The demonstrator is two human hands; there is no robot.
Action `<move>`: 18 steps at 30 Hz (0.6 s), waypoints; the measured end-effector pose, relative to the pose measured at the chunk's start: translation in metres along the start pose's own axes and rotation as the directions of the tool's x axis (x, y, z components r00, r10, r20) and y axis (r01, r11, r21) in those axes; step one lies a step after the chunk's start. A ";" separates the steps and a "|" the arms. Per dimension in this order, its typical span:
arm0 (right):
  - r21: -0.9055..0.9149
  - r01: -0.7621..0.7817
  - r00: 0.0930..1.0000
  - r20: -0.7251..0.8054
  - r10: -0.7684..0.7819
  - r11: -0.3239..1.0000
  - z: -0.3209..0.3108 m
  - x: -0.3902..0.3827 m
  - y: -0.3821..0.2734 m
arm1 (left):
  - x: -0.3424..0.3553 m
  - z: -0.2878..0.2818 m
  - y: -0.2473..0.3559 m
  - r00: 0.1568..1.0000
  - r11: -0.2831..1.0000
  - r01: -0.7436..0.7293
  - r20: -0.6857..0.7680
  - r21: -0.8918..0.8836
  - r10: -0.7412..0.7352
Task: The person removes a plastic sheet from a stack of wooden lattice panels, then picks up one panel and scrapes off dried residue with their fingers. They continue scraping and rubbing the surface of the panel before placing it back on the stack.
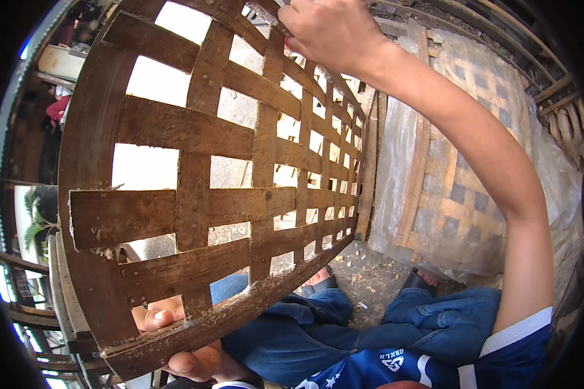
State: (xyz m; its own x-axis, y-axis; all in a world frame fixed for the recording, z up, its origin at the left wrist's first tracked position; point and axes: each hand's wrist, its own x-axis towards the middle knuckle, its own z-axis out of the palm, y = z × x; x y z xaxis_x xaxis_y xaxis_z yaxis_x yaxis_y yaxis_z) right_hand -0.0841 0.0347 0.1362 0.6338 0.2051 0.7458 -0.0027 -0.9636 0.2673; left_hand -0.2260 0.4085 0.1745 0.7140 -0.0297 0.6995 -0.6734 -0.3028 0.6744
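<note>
A large brown lattice panel [233,204] of woven wooden slats in a wooden frame fills the left and middle of the view. It is held up at a slant, and light comes through its square gaps. My left hand [204,364] grips the lower left corner, its fingers wrapped around the bottom rail and partly hidden behind the slats. Across the top, my right hand [334,35] is closed on the upper edge, with my arm stretched over from the right. Pale dust or fibres cling to the bottom rail and some slat ends.
On the right, a stack under clear plastic sheeting [461,155] shows similar lattice beneath. Wooden bars [558,87] line the far right. My sandalled feet stand on a littered dirt floor [363,285]. Bent poles [61,279] and part of a person in red [58,109] appear at left.
</note>
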 end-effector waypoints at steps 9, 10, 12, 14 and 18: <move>-0.019 0.156 0.988 -0.009 -0.156 0.988 -0.005 0.002 0.013 | -0.002 -0.006 -0.002 0.999 0.999 0.020 0.043 -0.041 -0.018; 0.021 0.200 0.980 -0.022 -0.199 0.980 -0.002 0.002 0.018 | -0.003 -0.007 -0.001 0.999 0.999 0.021 0.048 -0.046 -0.018; 0.071 0.246 0.968 -0.073 -0.241 0.967 -0.003 -0.001 0.025 | -0.004 -0.007 -0.003 0.998 0.998 0.027 0.059 -0.064 -0.023; 0.106 0.254 0.959 -0.158 -0.236 0.961 -0.010 0.001 0.029 | -0.004 -0.008 -0.002 0.997 0.997 0.029 0.070 -0.071 -0.024; 0.137 0.337 0.870 -0.422 -0.253 0.931 -0.018 0.014 0.028 | -0.005 -0.012 0.002 0.996 0.997 0.035 0.086 -0.071 -0.028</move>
State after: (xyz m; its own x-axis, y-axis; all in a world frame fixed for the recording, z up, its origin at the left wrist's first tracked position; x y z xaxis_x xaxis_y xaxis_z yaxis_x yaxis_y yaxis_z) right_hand -0.0891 0.0135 0.1646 0.2257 0.4945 0.8393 0.3175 -0.8519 0.4165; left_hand -0.2333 0.4196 0.1747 0.7468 -0.1033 0.6570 -0.6601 -0.2354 0.7133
